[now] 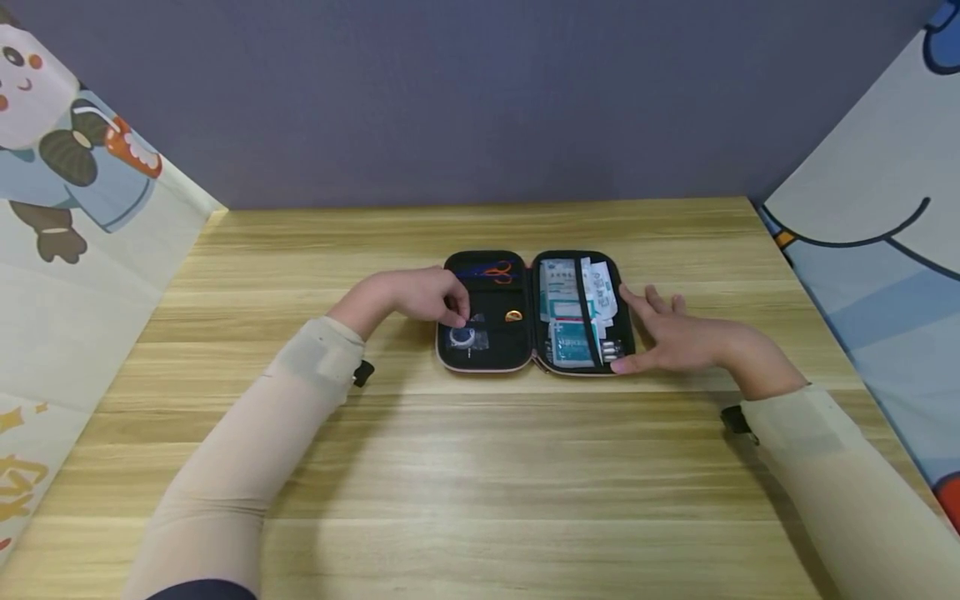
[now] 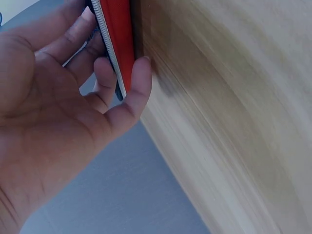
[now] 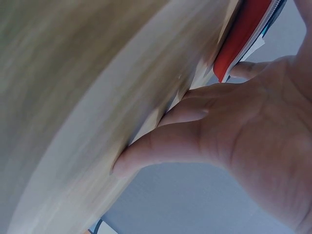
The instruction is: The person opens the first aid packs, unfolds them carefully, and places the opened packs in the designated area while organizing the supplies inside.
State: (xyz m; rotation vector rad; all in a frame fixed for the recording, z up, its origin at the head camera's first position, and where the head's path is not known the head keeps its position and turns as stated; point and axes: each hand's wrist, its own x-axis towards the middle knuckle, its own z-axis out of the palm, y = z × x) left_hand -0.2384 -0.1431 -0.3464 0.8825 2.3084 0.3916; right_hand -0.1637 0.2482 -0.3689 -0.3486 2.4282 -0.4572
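An open zip case [image 1: 495,354] with a black inside and a red outer shell [image 2: 118,34] lies on the wooden table. My left hand [image 1: 427,293] reaches over its left half, thumb and forefinger pinching at the edge of a small clear bag [image 1: 478,340] that holds a round white item. In the left wrist view the outer fingers [image 2: 139,80] bend around the zipper edge. My right hand [image 1: 678,340] is spread at the right half, thumb at the near corner and a fingertip by the side edge; its other fingers [image 3: 146,146] rest on the table.
Orange-handled scissors [image 1: 497,271] and a small gold item [image 1: 513,316] sit in the left half. White and teal packets [image 1: 573,342] lie under a black strap [image 1: 583,292] in the right half. A dark partition [image 1: 480,108] stands behind the table.
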